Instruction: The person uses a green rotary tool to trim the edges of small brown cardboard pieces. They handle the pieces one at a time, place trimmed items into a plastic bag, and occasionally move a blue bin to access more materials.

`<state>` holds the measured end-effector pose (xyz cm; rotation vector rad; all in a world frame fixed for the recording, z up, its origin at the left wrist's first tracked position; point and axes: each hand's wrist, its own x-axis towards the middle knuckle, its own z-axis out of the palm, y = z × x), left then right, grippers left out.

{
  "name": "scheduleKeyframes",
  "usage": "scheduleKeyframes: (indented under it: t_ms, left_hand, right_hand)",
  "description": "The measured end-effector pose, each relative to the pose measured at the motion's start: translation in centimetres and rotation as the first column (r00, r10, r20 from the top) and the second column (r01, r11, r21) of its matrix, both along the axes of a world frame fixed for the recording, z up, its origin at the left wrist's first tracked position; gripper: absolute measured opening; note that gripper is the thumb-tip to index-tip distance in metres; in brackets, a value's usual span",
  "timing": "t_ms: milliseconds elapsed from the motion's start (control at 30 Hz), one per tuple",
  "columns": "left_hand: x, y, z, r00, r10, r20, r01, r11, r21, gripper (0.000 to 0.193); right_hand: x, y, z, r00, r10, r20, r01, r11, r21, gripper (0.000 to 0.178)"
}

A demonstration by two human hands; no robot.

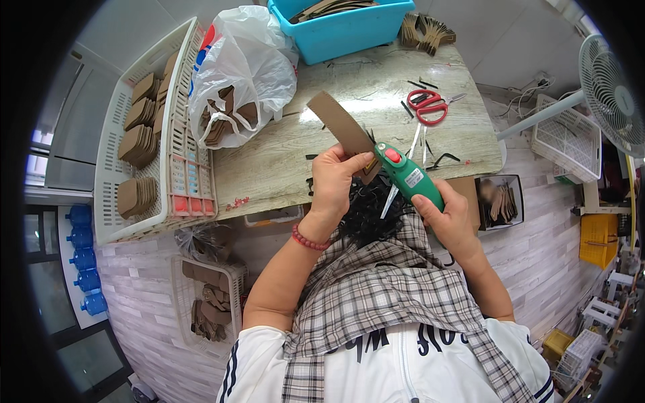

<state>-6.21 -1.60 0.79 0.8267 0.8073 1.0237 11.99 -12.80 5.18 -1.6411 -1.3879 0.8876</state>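
My left hand (334, 180) pinches a long brown leather-like strip (344, 124) with a stitched edge, above the table's front edge. In my right hand (447, 218) is a green handheld electric cutter (407, 173) with a red button, its head meeting the strip's edge beside my left fingers. The cutter's blade is too small to make out. Black trimmings (376, 211) lie heaped in my lap on the checked apron (390, 282). Red-handled scissors (430, 107) rest on the table to the right, and black scraps (444, 160) lie near them.
A white crate (111, 201) of stacked brown pieces stands at left, next to a plastic bag (269, 74) with more pieces. A blue bin (342, 33) and brown strips (428, 35) sit at the back. To the right stands a fan (608, 80); a lower crate (240, 285) is on the floor.
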Motion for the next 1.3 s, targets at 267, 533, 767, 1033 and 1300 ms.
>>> scheduleKeyframes:
  t_ms: [267, 533, 767, 1033, 1300]
  left_hand:
    - [0.2, 0.4, 0.0, 0.999, 0.051, 0.006, -0.051, 0.998, -0.034, 0.010]
    - [0.7, 0.7, -0.5, 0.996, 0.083, 0.025, -0.082, 0.996, -0.025, 0.009]
    - [0.7, 0.4, -0.7, 0.999, 0.046, -0.010, -0.046, 0.998, -0.039, 0.009]
    - [1.3, 0.3, -1.2, 0.994, -0.018, -0.104, 0.014, 0.999, -0.035, 0.011]
    - [1.7, 9.4, 3.2, 0.982, 0.188, 0.036, -0.188, 0.982, 0.002, 0.008]
  right_hand:
    - [0.8, 0.2, 0.7, 0.999, -0.026, -0.024, 0.024, 0.996, -0.081, 0.035]
    - [0.5, -0.3, 0.3, 0.999, -0.003, 0.047, 0.004, 0.999, -0.032, 0.036]
    - [0.5, -0.1, 0.4, 0.999, 0.013, 0.046, -0.011, 0.999, -0.045, 0.034]
    - [0.5, 0.6, -0.3, 0.998, -0.060, -0.009, 0.060, 0.997, -0.047, 0.034]
    - [5.3, 4.2, -4.1, 0.758, -0.163, 0.631, 0.003, 0.969, 0.246, 0.047]
